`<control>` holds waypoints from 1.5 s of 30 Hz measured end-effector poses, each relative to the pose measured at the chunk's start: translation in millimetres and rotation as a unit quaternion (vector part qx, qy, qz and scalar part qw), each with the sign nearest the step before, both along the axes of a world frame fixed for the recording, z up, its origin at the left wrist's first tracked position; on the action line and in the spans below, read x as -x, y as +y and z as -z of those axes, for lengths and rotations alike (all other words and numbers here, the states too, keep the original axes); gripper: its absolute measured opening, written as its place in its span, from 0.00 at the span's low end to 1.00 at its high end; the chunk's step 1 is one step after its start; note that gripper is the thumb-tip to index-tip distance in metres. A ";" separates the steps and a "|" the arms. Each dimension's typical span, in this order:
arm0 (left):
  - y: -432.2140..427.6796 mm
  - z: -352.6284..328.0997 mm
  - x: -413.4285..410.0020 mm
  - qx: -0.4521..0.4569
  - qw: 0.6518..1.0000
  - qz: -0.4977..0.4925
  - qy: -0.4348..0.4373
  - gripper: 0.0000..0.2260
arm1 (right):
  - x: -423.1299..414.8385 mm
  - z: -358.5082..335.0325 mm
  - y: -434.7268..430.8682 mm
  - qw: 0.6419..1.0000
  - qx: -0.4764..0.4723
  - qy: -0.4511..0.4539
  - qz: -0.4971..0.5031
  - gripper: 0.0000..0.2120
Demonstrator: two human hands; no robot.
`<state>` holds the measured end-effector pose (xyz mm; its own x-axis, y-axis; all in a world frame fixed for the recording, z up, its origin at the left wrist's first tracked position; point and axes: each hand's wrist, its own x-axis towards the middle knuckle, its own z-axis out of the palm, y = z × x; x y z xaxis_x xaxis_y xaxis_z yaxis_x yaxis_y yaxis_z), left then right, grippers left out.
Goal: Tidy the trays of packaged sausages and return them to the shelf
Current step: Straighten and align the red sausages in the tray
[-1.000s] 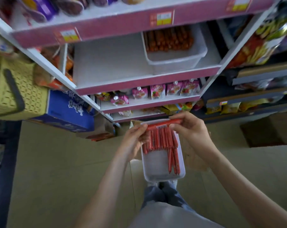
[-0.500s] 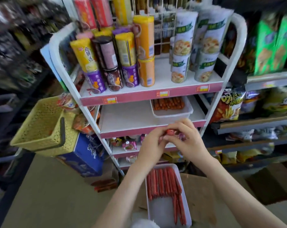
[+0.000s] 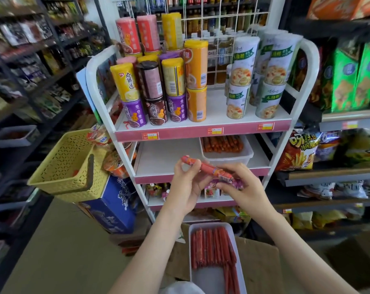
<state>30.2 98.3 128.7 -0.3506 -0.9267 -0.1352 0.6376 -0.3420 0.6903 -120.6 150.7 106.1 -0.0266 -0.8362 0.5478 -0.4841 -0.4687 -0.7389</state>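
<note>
Holding sausage rows (image 3: 211,249): near tray (image 3: 208,280), shelf tray (image 3: 226,160). Left hand (image 3: 186,187) and right hand (image 3: 245,188) pinch one sausage (image 3: 205,167) by its ends, axis slanting upper-left to lower-right.

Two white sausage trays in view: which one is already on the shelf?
The upper tray, at the right of the rack's middle shelf. The other tray sits low before the person on cardboard, off the rack.

Red sausages (image 3: 211,247) in wht tray (image 3: 207,281); yel. lattice basket (image 3: 63,164); pink shelf edges (image 3: 179,134).
</note>
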 end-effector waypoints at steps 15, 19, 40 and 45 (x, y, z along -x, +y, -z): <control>20.2 33.1 6.8 0.415 0.767 -0.038 -0.488 0.17 | -14.9 -3.8 -5.5 0.990 0.092 0.096 0.053 0.07; 18.1 37.3 4.9 0.411 0.768 -0.050 -0.488 0.11 | -15.2 -1.2 -3.9 0.992 0.086 0.087 0.029 0.08; 8.5 337.9 -7.6 0.071 0.562 0.274 -0.777 0.08 | 34.2 300.1 49.7 0.824 -0.543 0.142 0.076 0.31; 0.0 413.8 12.9 0.131 0.502 0.263 -0.814 0.14 | 11.8 413.2 75.0 0.773 -0.583 0.239 0.079 0.26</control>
<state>17.4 98.3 -285.1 -0.1788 -0.8243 -0.5372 -0.9739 0.0707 0.2156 -132.4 225.8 -307.1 -0.2056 -0.7764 -0.5958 -0.8159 0.4722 -0.3338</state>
